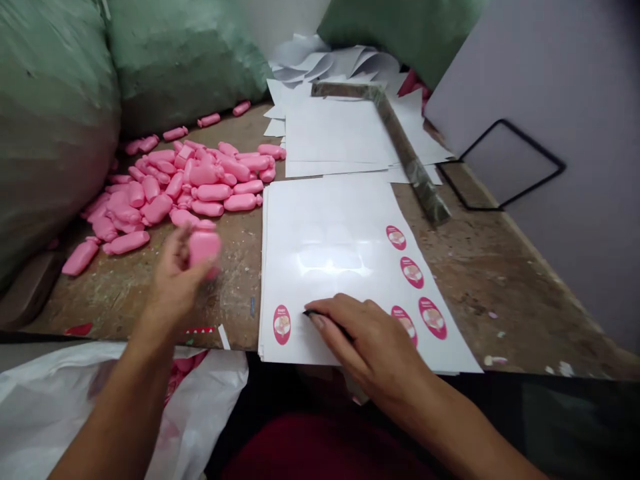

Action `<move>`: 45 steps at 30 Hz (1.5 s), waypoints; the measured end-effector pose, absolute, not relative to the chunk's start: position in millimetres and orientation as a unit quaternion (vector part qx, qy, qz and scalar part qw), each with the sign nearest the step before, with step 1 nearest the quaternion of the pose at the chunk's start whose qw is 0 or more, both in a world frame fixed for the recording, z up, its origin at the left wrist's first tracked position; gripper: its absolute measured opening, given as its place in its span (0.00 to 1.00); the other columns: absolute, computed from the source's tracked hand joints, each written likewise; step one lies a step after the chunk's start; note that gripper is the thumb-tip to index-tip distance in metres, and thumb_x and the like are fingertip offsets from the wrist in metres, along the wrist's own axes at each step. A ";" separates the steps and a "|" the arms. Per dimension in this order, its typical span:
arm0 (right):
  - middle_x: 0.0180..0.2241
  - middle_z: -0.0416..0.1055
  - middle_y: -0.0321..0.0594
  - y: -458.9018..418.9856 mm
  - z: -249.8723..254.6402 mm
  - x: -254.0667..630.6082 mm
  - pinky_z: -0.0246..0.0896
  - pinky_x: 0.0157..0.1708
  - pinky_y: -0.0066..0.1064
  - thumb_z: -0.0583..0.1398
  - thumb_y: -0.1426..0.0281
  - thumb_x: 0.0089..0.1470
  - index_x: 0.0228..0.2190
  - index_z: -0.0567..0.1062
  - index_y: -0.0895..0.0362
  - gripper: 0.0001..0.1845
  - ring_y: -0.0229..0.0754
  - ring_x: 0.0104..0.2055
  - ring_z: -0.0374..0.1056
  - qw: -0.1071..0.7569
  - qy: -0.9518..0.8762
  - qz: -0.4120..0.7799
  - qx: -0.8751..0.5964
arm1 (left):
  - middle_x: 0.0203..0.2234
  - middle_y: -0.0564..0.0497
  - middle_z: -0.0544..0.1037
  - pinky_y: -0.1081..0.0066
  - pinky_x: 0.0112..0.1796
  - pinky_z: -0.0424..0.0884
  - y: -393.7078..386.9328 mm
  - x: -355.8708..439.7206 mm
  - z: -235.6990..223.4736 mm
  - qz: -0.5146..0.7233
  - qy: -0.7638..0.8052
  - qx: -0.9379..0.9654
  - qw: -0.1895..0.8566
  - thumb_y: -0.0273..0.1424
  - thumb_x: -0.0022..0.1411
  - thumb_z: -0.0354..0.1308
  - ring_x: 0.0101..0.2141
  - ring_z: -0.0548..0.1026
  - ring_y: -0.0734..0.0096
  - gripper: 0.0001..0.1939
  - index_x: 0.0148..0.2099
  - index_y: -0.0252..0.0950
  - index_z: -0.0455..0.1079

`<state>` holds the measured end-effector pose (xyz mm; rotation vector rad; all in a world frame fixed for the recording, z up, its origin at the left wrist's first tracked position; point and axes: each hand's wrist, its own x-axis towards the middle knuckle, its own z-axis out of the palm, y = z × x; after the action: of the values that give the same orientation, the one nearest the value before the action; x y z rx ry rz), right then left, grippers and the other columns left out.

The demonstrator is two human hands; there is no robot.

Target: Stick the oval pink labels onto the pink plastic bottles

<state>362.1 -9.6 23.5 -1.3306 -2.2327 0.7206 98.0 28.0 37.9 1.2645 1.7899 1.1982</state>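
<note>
My left hand [173, 283] is raised above the wooden table [120, 293] and shut on a pink soap-like bar [204, 248], which hides part of my fingers. Behind it lies a loose heap of similar pink bars [175, 183]. My right hand [365, 340] rests on a white sheet of oval pink labels [325, 267] and grips a slim dark tool [316, 314], mostly hidden by my fingers. Several printed labels [413, 272] run along the sheet's right side, and another [282, 325] sits near its left edge.
Large green sacks [55, 113] bulge over the table's left and back. A white plastic bag [95, 400] hangs below the front edge. Stacked white sheets [335, 133] lie at the back under a long wrapped brown bar [400, 147]. A pale board [555, 133] and black wire frame [510, 167] stand at right.
</note>
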 end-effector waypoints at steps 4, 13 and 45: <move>0.30 0.79 0.39 -5.4 17.0 350.1 0.53 0.29 0.33 0.52 0.71 0.61 0.37 0.76 0.54 0.12 0.43 0.27 0.69 0.197 -0.829 0.205 -0.482 | 0.36 0.48 0.77 0.69 0.37 0.73 20.3 168.4 37.5 0.467 0.568 0.340 0.587 0.33 0.50 0.67 0.37 0.77 0.65 0.22 0.48 0.35 0.70; 0.24 0.75 0.37 0.3 16.2 356.9 0.48 0.27 0.32 0.53 0.71 0.61 0.33 0.73 0.55 0.10 0.41 0.23 0.64 0.199 -0.817 0.137 -0.524 | 0.39 0.45 0.80 0.68 0.51 0.68 25.0 201.7 24.6 0.518 0.452 0.141 0.712 0.24 0.63 0.59 0.46 0.77 0.67 0.18 0.55 0.36 0.67; 0.20 0.74 0.34 2.3 13.5 352.7 0.47 0.28 0.31 0.57 0.73 0.59 0.29 0.74 0.57 0.08 0.38 0.19 0.56 0.218 -0.823 0.078 -0.518 | 0.35 0.44 0.80 0.71 0.45 0.70 31.6 195.8 32.4 0.481 0.464 0.148 0.729 0.20 0.64 0.57 0.39 0.77 0.71 0.07 0.44 0.30 0.72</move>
<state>352.7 2.3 13.5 -1.4352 -2.2793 0.2147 195.8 31.6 32.4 0.3262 1.0232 1.0589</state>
